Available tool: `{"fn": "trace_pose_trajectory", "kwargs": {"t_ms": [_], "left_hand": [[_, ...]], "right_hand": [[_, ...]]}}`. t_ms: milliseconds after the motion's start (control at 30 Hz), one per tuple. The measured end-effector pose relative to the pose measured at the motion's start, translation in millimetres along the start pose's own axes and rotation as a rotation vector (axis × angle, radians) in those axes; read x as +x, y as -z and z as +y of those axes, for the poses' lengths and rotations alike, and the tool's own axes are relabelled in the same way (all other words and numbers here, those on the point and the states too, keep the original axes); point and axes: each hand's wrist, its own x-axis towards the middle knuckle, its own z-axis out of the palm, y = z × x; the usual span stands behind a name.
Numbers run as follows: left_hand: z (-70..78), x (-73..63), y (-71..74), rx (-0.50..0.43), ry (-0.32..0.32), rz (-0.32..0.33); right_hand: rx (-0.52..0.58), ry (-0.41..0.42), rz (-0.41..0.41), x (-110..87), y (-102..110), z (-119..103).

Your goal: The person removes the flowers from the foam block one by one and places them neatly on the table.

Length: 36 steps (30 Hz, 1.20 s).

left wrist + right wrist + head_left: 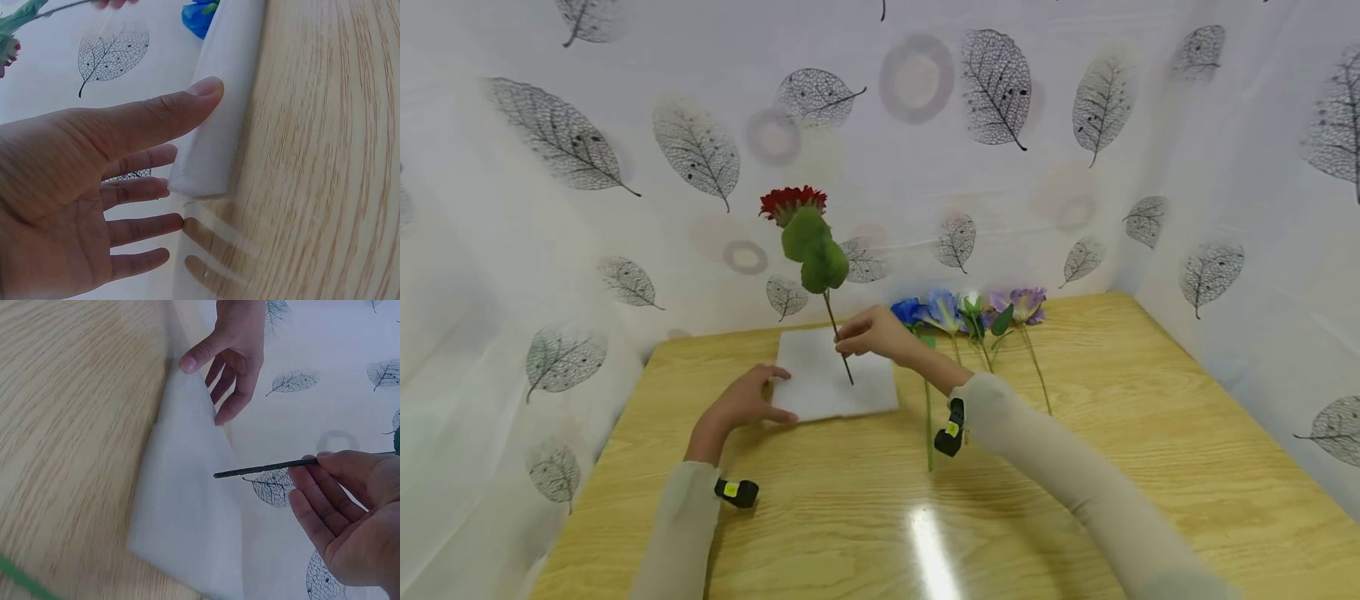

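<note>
My right hand (880, 335) pinches the thin stem (262, 467) of an artificial flower between thumb and fingers. The flower has a red head (793, 202) and green leaves (812, 250), and tilts up to the left; its lower stem end overlaps a white foam slab (831, 379) in the head view. My left hand (745, 400) is at the slab's left end, fingers spread and fairly straight. In the left wrist view, the thumb lies against the slab's near edge (215, 137), with the other fingertips (164, 186) by its end.
To the right lie several artificial flowers: a blue one (906, 311), a light blue one (943, 310), a white bud (972, 304) and a purple one (1028, 305). Their stems point toward the front of the wooden table (820, 517). Leaf-printed white sheeting (865, 183) hangs behind it.
</note>
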Motion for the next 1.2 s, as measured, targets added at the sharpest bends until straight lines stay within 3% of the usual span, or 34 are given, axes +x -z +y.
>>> {"fn": "trace_pose_trajectory", "kwargs": {"t_ms": [467,900,1200], "left_hand": [[0.0,-2.6,-1.0,-0.002,-0.010,-0.006],[-2.8,-0.6,-1.4,-0.009,-0.001,-0.011],[-2.4,-0.9,-1.1,-0.005,-0.001,-0.014]], "right_hand": [[-0.058,-0.030,-0.060,-45.1,56.0,11.2],[-0.134,-0.042,-0.024,-101.5,119.1,28.8],[-0.124,-0.135,0.014,-141.7,172.9,51.2]]}}
